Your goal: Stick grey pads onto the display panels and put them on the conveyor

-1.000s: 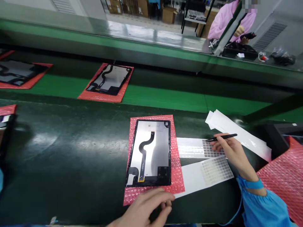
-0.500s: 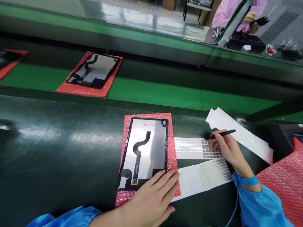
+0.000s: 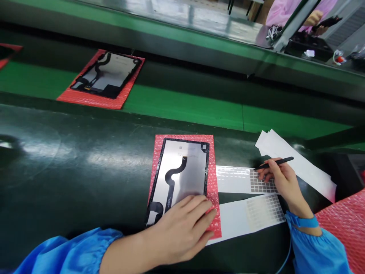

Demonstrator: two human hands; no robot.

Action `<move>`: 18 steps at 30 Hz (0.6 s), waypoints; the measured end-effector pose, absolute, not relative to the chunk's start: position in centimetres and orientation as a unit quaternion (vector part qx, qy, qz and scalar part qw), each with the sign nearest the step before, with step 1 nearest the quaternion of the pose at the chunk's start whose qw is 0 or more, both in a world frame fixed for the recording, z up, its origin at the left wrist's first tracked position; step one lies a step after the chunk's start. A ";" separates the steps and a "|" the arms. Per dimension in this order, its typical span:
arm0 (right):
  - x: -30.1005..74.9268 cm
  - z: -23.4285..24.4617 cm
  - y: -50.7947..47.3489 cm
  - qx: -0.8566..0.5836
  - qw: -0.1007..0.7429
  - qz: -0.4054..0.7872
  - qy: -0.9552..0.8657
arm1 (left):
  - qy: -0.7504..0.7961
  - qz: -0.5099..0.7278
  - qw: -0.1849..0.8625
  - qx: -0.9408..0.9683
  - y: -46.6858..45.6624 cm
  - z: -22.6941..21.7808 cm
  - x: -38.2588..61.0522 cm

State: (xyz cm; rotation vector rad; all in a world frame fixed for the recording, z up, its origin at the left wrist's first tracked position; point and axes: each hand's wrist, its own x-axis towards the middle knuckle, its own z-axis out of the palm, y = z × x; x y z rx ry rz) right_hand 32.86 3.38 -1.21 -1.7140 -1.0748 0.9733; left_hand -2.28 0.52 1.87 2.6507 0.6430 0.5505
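A tablet display panel (image 3: 191, 173) with a wavy black flex cable (image 3: 171, 179) lies on a red bubble-wrap sheet (image 3: 215, 182). My left hand (image 3: 188, 226) rests over the panel's lower right part, hiding that corner, its fingers slightly bent and reaching onto the wrap. In my right hand (image 3: 278, 177) is a slim black tool that looks like tweezers (image 3: 281, 161). Its tip is at the upper edge of a white sticker sheet (image 3: 234, 179), where a grid of small grey squares begins. Just below lies a second sticker sheet (image 3: 235, 219), partly under the bubble wrap.
Behind, on the green belt (image 3: 182, 104), another display panel (image 3: 116, 72) lies on red wrap. White sheets (image 3: 299, 161) are stacked at the right, near a dark box (image 3: 342, 171) and more red bubble wrap (image 3: 346, 217). A person in pink (image 3: 281, 13) works across the line.
My left hand's fingers have drawn in and bent, and the hand covers more of the panel's lower end. My right hand stays at the sticker grid. The whole view has shifted slightly.
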 end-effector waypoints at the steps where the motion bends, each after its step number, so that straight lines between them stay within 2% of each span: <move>1: 32.8 -1.1 3.4 -0.690 0.434 0.390 -0.429 | 0.238 0.195 0.165 0.937 1.0 1.7 -2.3; 6: 32.0 -0.1 2.8 -0.685 0.466 0.396 -0.397 | 0.284 0.154 0.100 0.941 2.4 0.3 -2.6; 11: 28.2 0.8 2.3 -0.657 0.522 0.426 -0.340 | 0.295 0.100 0.095 0.945 2.5 -0.1 -2.9; 18: 20.4 0.1 3.6 -0.618 0.490 0.515 -0.335 | 0.269 0.047 0.087 0.958 3.3 0.8 -2.4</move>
